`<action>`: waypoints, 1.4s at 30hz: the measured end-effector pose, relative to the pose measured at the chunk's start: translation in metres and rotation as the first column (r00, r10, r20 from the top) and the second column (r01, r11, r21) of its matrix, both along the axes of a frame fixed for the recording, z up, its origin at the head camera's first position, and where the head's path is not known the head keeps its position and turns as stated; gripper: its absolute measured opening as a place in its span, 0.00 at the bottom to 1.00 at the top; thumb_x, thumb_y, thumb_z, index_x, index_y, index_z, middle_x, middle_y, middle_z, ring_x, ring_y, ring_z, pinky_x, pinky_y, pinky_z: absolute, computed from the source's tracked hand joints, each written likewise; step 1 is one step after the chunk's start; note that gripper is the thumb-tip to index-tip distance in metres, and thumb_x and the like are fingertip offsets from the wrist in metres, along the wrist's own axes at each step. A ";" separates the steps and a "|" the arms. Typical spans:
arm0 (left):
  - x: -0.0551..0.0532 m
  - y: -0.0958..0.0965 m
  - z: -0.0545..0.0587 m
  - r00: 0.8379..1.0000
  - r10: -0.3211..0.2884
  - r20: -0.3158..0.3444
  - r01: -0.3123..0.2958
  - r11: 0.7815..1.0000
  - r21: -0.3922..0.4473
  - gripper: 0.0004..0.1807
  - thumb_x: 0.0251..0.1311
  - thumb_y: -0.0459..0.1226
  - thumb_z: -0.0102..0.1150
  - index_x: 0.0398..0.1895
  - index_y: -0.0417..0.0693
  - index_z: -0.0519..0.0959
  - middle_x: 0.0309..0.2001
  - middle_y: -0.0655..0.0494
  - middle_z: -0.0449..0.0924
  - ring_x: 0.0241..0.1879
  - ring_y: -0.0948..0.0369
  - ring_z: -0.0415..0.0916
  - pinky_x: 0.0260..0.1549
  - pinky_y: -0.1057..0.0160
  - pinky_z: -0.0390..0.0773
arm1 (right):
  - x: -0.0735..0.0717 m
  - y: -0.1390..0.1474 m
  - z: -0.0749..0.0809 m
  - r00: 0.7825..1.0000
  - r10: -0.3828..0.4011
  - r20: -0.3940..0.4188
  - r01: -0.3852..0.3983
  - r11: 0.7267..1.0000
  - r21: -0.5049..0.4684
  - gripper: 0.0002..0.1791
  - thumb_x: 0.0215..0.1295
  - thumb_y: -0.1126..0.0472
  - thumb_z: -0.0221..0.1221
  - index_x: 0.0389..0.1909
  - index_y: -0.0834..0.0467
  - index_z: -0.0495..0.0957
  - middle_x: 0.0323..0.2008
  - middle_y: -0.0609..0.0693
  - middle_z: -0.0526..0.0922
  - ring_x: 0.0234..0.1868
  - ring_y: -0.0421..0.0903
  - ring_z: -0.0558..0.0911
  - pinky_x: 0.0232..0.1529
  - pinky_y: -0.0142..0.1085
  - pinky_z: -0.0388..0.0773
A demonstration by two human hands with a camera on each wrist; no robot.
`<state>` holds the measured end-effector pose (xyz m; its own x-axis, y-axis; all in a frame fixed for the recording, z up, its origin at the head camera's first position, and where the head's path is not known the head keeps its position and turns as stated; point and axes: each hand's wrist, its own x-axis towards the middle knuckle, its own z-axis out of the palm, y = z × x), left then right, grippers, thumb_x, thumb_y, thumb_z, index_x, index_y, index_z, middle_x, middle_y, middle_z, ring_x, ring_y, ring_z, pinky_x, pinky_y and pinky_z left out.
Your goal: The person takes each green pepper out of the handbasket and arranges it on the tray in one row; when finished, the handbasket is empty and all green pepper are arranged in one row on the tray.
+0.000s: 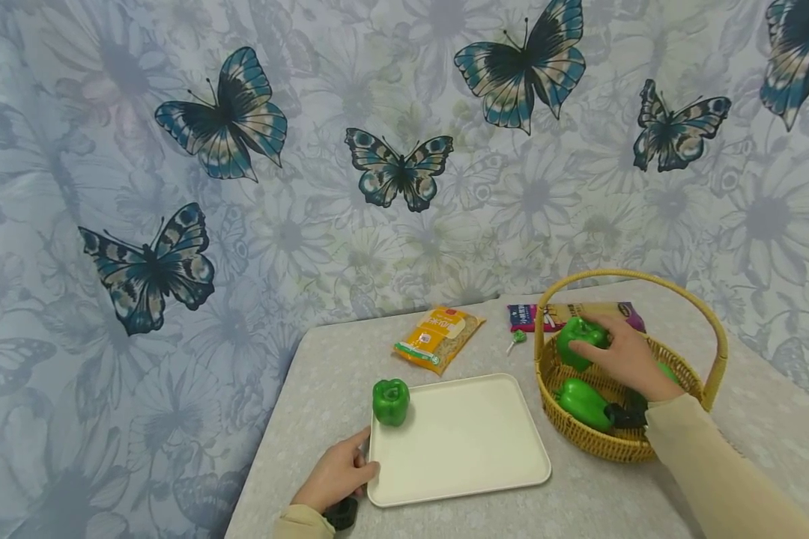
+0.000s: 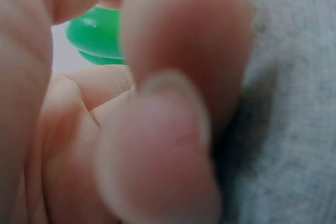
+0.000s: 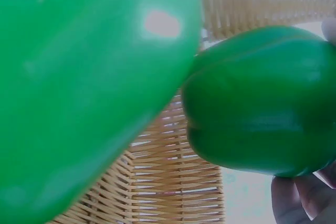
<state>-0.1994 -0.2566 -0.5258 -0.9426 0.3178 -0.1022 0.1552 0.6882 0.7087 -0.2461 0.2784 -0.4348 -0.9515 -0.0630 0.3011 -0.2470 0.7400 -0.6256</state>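
Note:
My right hand [image 1: 623, 355] grips a green bell pepper [image 1: 577, 344] at the far left part of the yellow wicker basket [image 1: 600, 448], under its handle. In the right wrist view the fingertips hold this bell pepper [image 3: 262, 103] from its far end, and another smooth green vegetable [image 3: 79, 87] fills the left side. My left hand [image 1: 339, 471] holds the left edge of the cream tray [image 1: 472, 442], thumb over the rim. A second green bell pepper [image 1: 391, 402] stands in the tray's far left corner.
Inside the basket lie a long green vegetable [image 1: 583, 404] and other green pieces. Behind the tray is an orange grain packet [image 1: 440, 337]. A purple and tan packet [image 1: 559, 316] lies behind the basket, near a small green lollipop [image 1: 519, 337]. Butterfly-patterned cloth [image 1: 404, 247] hangs behind the table.

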 end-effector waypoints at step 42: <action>0.001 0.000 0.004 1.000 -0.008 -0.003 0.008 1.000 0.004 0.43 0.62 0.42 0.64 0.79 0.37 0.61 0.20 0.57 0.79 0.16 0.58 0.77 0.17 0.59 0.77 | 0.012 -0.197 -0.014 0.853 0.514 -0.092 -0.517 0.856 -0.016 0.33 0.67 0.48 0.68 0.70 0.55 0.74 0.59 0.51 0.80 0.52 0.44 0.80 0.49 0.39 0.81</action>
